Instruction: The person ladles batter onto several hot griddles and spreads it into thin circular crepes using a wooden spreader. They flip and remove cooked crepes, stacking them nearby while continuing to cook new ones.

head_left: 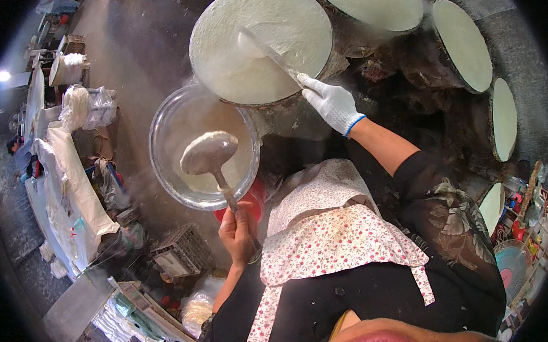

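Observation:
My bare left hand (237,232) is closed around the handle of a wide metal ladle (210,153), its bowl over a large basin (162,170) of pale, thin liquid. In a white knit glove with a blue cuff, my right hand (332,103) grips a long-handled scraper (274,56). The scraper's pale blade lies at the coating on a big round griddle (217,25) in front of me. A whitish, batter-like layer covers that griddle, with ripples near the blade. Steam or haze blurs parts of the basin and the griddle.
More round griddles (464,46) with pale surfaces curve along my right. Below the basin shows a red bucket (258,199). A cluttered table (70,181) with cloth and bundles stands left, near a wire crate (182,250). A fan (511,270) is at the lower right.

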The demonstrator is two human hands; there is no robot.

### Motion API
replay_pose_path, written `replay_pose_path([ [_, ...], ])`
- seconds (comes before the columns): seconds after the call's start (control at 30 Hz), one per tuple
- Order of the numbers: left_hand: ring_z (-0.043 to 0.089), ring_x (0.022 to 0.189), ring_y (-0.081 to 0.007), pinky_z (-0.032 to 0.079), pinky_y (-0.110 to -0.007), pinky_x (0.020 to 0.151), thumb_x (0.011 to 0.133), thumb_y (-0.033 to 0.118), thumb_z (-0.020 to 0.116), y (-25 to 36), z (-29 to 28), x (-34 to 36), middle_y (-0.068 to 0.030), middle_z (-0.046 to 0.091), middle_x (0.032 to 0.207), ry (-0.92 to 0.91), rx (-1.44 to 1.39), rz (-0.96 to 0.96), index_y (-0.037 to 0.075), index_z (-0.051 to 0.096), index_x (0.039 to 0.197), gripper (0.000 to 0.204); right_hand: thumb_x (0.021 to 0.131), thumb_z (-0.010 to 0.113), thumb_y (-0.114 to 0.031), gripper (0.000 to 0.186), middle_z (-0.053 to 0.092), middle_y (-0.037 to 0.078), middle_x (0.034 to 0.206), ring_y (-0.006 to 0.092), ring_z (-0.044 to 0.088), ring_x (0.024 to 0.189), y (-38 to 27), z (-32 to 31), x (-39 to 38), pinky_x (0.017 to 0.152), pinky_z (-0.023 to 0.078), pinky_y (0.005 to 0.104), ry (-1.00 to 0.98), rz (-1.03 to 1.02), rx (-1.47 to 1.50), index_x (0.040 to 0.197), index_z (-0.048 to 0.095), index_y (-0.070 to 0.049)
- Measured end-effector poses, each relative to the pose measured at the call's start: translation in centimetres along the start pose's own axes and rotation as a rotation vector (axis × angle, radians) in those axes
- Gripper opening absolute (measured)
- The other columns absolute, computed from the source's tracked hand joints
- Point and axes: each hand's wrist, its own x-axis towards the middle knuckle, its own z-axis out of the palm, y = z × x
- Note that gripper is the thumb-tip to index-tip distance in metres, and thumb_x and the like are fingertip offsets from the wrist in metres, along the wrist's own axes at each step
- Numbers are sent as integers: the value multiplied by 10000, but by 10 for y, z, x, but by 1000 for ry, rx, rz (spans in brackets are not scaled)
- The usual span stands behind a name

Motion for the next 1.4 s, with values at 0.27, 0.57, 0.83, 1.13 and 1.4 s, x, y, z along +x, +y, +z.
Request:
replay_pose_path([
  [0.27, 465, 613, -73, 389, -254, 557, 1139, 257, 513, 53, 16, 116, 28, 498, 732, -167, -49, 48, -13, 598, 1398, 384, 1037, 603, -406, 385, 756, 131, 1165, 356, 745, 1000, -1, -6, 8, 851, 597, 443, 114, -191, -21, 1398, 681, -298],
  [0.57, 490, 648, -90, 470, -244, 526, 1139, 191, 465, 49, 75, 194, -16, 519, 838, -244, -393, -60, 31, 555, 1178, 189, 1028, 700, -242, 405, 726, 85, 1336, 198, 718, 1209, 46, 9, -36, 993, 560, 287, 168, -121, 150, 1428, 672, -192],
  [0.83, 471, 609, -88, 441, -243, 492, 1121, 137, 479, 19, 102, 162, -34, 521, 834, -39, -490, -305, 54, 510, 1078, 98, 1032, 683, -288, 403, 743, 88, 1313, 243, 748, 1138, 31, 36, -18, 947, 574, 318, 57, -176, 308, 1423, 676, -194],
  [1.13, 385, 606, -45, 415, -198, 468, 1179, 173, 319, 87, 54, 92, 3, 389, 875, -605, -1363, -358, -60, 341, 1531, 423, 1053, 662, -175, 444, 648, -57, 793, -18, 472, 564, -42, -53, -69, 432, 366, 171, -25, -158, 816, 1475, 617, -43],
  [1.4, 375, 608, -44, 430, -184, 457, 1184, 181, 308, 88, 45, 99, 5, 376, 875, -470, -1249, -358, -41, 378, 1511, 401, 1013, 718, -271, 428, 806, 35, 1081, 194, 769, 895, -29, -15, -39, 823, 608, 331, 244, -200, 596, 1424, 685, -157],
])
